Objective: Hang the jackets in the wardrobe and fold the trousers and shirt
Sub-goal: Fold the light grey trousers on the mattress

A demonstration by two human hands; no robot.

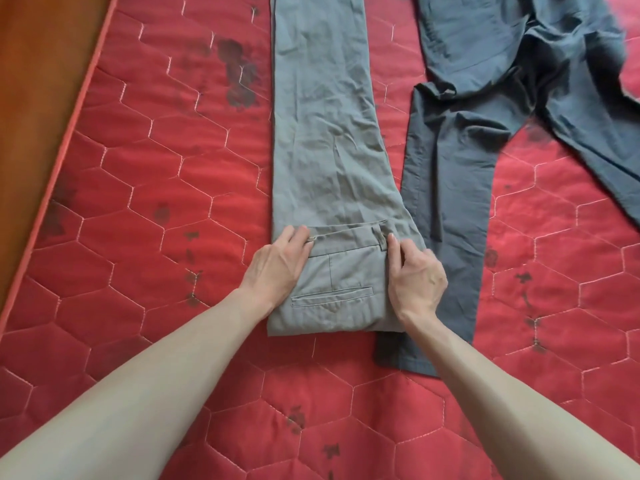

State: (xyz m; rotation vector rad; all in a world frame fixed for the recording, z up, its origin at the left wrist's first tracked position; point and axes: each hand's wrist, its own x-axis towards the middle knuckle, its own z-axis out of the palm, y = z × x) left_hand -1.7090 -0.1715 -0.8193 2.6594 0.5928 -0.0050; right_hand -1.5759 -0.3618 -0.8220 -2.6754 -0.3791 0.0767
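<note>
On quilted red mattress (173, 188), creased grey trousers (325, 133)

grey trousers (325, 133) lying flat lengthwise on the bed, legs stacked, waist end folded over at the near end with back pocket showing up, dark trousers (450, 188) lying just right of them, crumpled, legs spreading apart, one leg touching the grey pair
</note>
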